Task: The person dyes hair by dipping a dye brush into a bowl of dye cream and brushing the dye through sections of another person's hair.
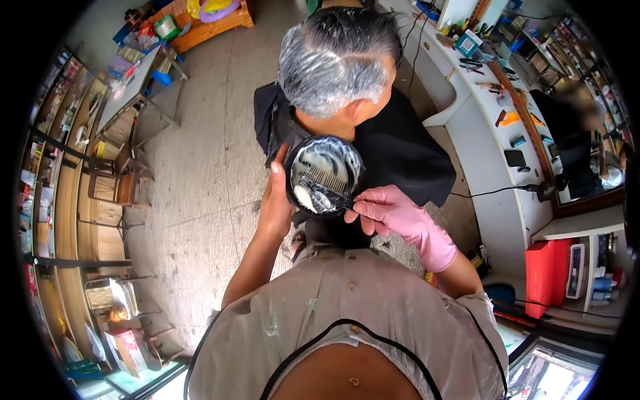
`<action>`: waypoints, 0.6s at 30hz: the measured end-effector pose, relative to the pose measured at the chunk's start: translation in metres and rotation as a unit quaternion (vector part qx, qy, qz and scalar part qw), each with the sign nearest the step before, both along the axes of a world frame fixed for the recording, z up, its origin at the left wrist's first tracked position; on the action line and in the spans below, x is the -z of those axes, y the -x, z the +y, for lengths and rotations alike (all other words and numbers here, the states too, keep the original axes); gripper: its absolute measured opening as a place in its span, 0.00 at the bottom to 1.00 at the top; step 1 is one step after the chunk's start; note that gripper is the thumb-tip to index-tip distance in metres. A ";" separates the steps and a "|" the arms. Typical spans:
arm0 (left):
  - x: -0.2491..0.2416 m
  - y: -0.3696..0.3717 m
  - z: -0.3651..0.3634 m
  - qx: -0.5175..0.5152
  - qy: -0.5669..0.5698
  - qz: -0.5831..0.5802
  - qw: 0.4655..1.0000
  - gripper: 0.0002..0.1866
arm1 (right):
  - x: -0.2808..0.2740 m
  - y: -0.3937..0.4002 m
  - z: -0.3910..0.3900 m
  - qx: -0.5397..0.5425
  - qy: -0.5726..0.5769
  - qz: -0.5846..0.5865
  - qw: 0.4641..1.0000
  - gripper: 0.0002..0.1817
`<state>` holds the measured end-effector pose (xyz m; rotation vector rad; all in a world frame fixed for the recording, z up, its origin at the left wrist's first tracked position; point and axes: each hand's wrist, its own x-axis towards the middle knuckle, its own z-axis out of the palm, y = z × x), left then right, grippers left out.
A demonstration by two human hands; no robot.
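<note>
My left hand [275, 200], bare, grips the side of a black bowl [361, 168] with its thumb at the rim. White and dark cream [320, 155] coats the inside of the bowl. My right hand [393, 212], in a pink glove, pinches the handle of a comb brush [327, 180], whose toothed end lies in the bowl among the cream. Just beyond the bowl is a seated person's head [333, 67], with whitish cream on the grey hair and darker hair at the top. A black cape [407, 150] covers that person's shoulders.
Along the right runs a white counter [483, 120] with tools and a mirror [580, 113]. Red boxes [543, 273] stand on a shelf at lower right. Shelving [67, 200] and a table [130, 90] are on the left, a wooden bench [213, 30] at the back.
</note>
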<state>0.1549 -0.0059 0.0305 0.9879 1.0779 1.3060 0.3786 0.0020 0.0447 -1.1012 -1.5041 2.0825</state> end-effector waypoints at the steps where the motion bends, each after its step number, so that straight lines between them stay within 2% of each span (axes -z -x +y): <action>1: 0.001 0.001 0.000 0.008 0.008 -0.011 1.000 0.41 | -0.008 -0.004 -0.001 0.027 0.028 0.071 0.997 0.11; 2: 0.001 0.003 0.000 0.015 0.018 -0.022 0.999 0.40 | -0.018 -0.007 0.000 0.031 0.023 0.070 0.997 0.11; 4: 0.000 0.002 -0.002 0.024 0.019 -0.025 0.999 0.39 | -0.035 -0.010 0.003 0.196 -0.061 0.128 0.970 0.11; 5: -0.001 0.003 -0.003 0.024 0.023 -0.024 0.999 0.39 | -0.039 -0.012 0.008 0.250 -0.137 0.130 0.949 0.11; 6: -0.001 0.004 -0.004 0.025 0.027 -0.023 0.999 0.39 | -0.039 -0.013 0.017 0.312 -0.164 0.132 0.927 0.11; 8: 0.003 0.006 -0.004 0.032 0.020 -0.017 0.999 0.39 | -0.030 -0.013 0.035 0.386 -0.326 0.076 0.860 0.10; 9: 0.005 0.007 -0.004 0.026 0.022 -0.018 0.999 0.39 | -0.023 -0.013 0.047 0.390 -0.328 0.079 0.857 0.10; 10: 0.005 0.008 -0.005 0.020 0.025 -0.018 0.999 0.40 | -0.020 -0.010 0.057 0.419 -0.505 -0.011 0.754 0.08; 11: 0.004 0.008 -0.005 0.024 0.023 -0.022 0.999 0.41 | -0.018 -0.008 0.062 0.429 -0.655 -0.102 0.614 0.08; 12: 0.003 0.008 -0.006 0.028 0.021 -0.016 0.999 0.41 | -0.015 -0.005 0.062 0.435 -0.650 -0.184 0.596 0.08; 14: 0.002 0.008 -0.007 0.018 0.022 -0.018 0.999 0.42 | -0.014 0.009 0.060 0.397 -0.525 -0.312 0.685 0.10; 15: 0.001 0.009 -0.007 0.021 0.019 -0.022 0.999 0.43 | -0.018 0.016 0.052 0.374 -0.535 -0.302 0.695 0.13; 16: 0.002 0.010 -0.007 0.026 0.014 -0.019 0.999 0.43 | -0.015 0.021 0.047 0.362 -0.573 -0.284 0.679 0.12; 18: 0.002 0.012 -0.007 0.026 0.020 -0.015 0.999 0.43 | -0.009 0.023 0.043 0.345 -0.647 -0.296 0.612 0.13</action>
